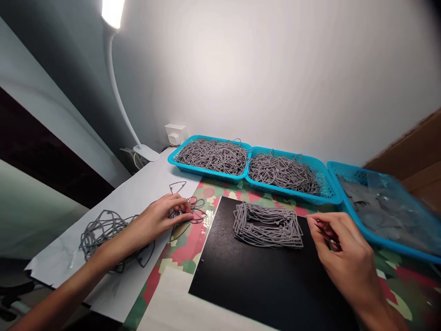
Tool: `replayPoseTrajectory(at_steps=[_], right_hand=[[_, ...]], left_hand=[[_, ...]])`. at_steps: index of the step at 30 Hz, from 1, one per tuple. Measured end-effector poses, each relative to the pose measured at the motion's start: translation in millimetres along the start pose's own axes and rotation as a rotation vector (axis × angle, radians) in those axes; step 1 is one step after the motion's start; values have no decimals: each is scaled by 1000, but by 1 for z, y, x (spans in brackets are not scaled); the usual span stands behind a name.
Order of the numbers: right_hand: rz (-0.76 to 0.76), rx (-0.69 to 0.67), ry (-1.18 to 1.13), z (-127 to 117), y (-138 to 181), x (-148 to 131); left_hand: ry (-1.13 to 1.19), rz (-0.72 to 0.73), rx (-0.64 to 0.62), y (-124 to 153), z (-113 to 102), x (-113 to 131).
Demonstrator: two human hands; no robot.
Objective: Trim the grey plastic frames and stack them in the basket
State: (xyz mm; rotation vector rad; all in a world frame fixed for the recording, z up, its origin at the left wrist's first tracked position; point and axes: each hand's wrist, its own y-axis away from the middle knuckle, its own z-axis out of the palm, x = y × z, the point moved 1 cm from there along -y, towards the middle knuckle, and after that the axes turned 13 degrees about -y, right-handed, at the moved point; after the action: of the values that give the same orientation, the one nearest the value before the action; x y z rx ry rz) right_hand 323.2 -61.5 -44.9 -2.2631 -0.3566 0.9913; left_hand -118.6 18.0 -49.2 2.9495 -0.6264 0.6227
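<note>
My left hand [167,214] reaches over to a small cluster of thin grey looped strips [198,214], which look like rubber gaskets. Its thumb and fingers close on the cluster; which loop they grip is partly hidden. On a black board [237,276] lies a neat stack of grey rectangular gaskets [268,225], layered around an open middle. Just right of that stack, my right hand [344,253] is curled with thumb and forefinger together, around something small, dark and reddish that I cannot make out. Beneath my left forearm rests a tangled heap of grey gaskets [103,232].
Two blue baskets [210,173] full of tangled grey gaskets stand along the wall. A third blue basket [365,230] at right holds plastic bags. A white clip lamp [119,92] rises at back left. Camouflage-patterned cloth [182,253] and white sheets [117,299] cover the table.
</note>
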Motion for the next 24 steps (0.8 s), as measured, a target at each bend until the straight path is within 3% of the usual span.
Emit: replayPoseTrajectory(at_steps=[6,15,24], right_hand=[[-27,-29,-14,1,3,5],[-75,-44,-29,2,4,-5],[-134,-68,-53,-3,2,-14]], left_hand=[[36,-5,101,3,-7,17],[180,-76,400,-21,-72,68],[408,11,613,-13,-75,110]])
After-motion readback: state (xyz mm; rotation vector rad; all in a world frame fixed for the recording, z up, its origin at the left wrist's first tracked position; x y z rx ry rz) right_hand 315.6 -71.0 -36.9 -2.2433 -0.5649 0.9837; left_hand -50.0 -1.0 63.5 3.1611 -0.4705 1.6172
